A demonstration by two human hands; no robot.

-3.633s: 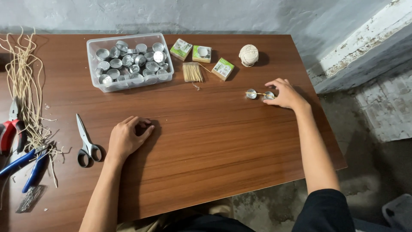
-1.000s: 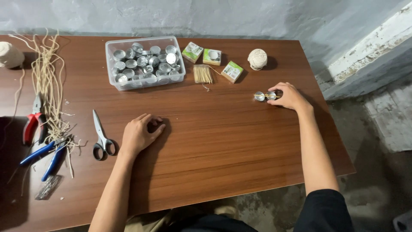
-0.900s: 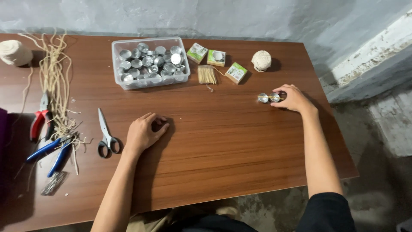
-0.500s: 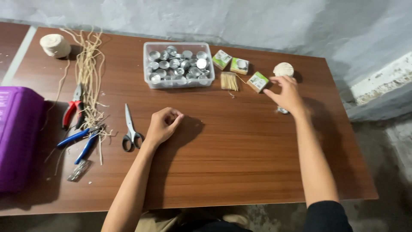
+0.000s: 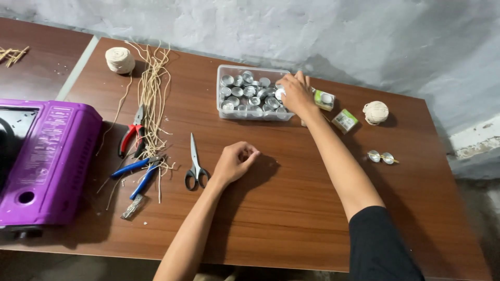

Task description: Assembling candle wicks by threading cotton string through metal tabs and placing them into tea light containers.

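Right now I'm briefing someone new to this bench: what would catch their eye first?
Probably the purple case at the table's left edge. Next, the clear tub of small metal cups at the back, where the right hand reaches over its right end. The left hand rests curled on the wood beside the scissors.
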